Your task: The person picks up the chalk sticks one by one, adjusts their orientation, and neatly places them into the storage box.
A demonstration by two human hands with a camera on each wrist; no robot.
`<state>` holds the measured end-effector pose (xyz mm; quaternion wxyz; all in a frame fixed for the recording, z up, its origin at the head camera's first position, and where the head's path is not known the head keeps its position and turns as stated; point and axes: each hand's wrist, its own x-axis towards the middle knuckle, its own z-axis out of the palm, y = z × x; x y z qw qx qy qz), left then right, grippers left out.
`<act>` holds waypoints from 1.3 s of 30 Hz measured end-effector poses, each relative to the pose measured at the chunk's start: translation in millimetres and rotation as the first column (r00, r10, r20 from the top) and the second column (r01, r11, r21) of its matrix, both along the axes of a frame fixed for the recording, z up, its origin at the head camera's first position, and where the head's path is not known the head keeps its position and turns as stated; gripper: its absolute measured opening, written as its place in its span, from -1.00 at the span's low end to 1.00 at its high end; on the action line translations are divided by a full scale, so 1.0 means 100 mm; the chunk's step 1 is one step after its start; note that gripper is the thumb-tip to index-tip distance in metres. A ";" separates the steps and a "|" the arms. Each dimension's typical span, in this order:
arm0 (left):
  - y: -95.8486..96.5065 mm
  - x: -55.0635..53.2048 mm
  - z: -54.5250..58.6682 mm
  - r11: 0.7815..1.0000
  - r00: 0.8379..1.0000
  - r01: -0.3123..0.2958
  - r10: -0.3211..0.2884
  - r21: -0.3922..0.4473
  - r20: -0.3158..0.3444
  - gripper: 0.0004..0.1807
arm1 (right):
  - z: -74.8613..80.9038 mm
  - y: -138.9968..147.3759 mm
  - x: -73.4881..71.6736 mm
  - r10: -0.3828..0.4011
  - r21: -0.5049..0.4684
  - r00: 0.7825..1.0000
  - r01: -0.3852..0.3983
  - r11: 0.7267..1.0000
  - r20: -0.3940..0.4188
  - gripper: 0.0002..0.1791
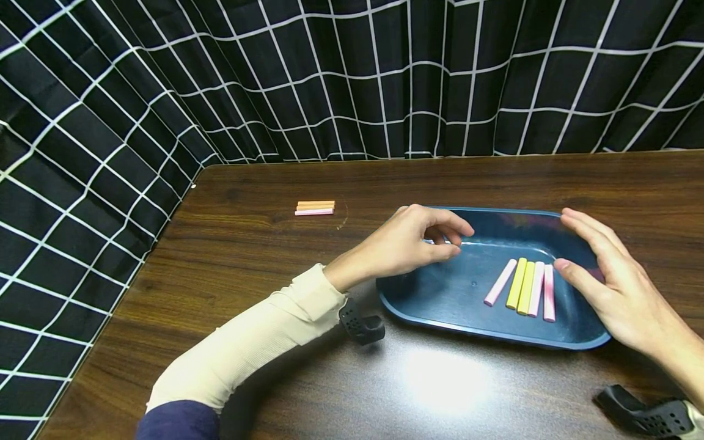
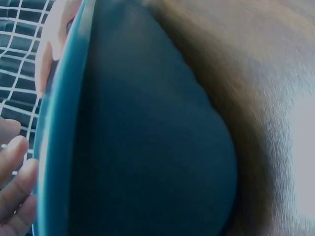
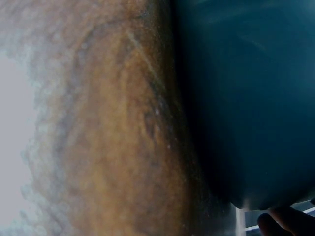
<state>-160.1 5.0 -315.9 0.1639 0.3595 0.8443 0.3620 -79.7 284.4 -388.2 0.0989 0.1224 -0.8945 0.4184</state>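
Note:
A dark blue tray [image 1: 451, 299] with rounded corners stands on the table. Inside it, toward the right, several chalk sticks lie side by side: a pink chalk stick [image 1: 500, 282] at a slant, two yellow chalk sticks [image 1: 521, 286], then two more pink chalk sticks [image 1: 542, 292]. Over the tray's left end hovers my left hand [image 1: 409, 241], fingers loosely bent, nothing seen between them. My right hand [image 1: 627, 287] is at the tray's right end, fingers extended and thumb over the inside; whether it touches the rim is unclear. Left fingertips [image 2: 19, 177] appear beside the rim in the left wrist view.
Farther back on the left, two orange chalk sticks [image 1: 316, 204] and a pink chalk stick [image 1: 314, 212] lie together on the brown wooden table [image 1: 220, 256]. A black curtain [image 1: 352, 79] with a white grid hangs behind and to the left.

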 end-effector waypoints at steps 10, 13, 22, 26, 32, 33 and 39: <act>-0.23 -0.03 0.01 0.996 0.995 -0.071 0.074 0.062 -0.059 -0.72 | -0.01 0.01 0.00 -0.002 -0.008 1.000 0.002 1.000 0.001 -0.31; -0.30 -0.04 0.00 0.992 0.993 -0.088 0.095 0.088 -0.072 -0.73 | -0.03 0.02 -0.01 -0.006 -0.007 1.000 0.006 1.000 0.000 -0.30; -0.46 -0.03 -0.02 0.988 0.987 -0.127 0.135 0.090 -0.087 -0.75 | -0.05 0.03 -0.01 -0.010 -0.009 1.000 0.010 1.000 0.015 -0.29; -0.51 -0.04 -0.03 0.985 0.986 -0.143 0.150 0.098 -0.070 -0.75 | -0.05 0.03 -0.01 -0.008 -0.008 1.000 0.008 1.000 0.020 -0.29; -0.58 -0.07 -0.05 0.981 0.981 -0.164 0.173 0.101 -0.087 -0.74 | -0.05 0.03 -0.01 -0.008 -0.008 0.999 0.009 1.000 0.032 -0.29; -0.59 -0.08 -0.04 0.981 0.980 -0.166 0.176 0.099 -0.094 -0.74 | -0.04 0.03 -0.01 -0.008 -0.008 1.000 0.009 1.000 0.030 -0.29; -0.69 -0.10 -0.05 0.978 0.973 -0.191 0.200 0.081 -0.114 -0.73 | -0.03 0.03 -0.01 -0.003 -0.011 1.000 0.003 1.000 0.004 -0.30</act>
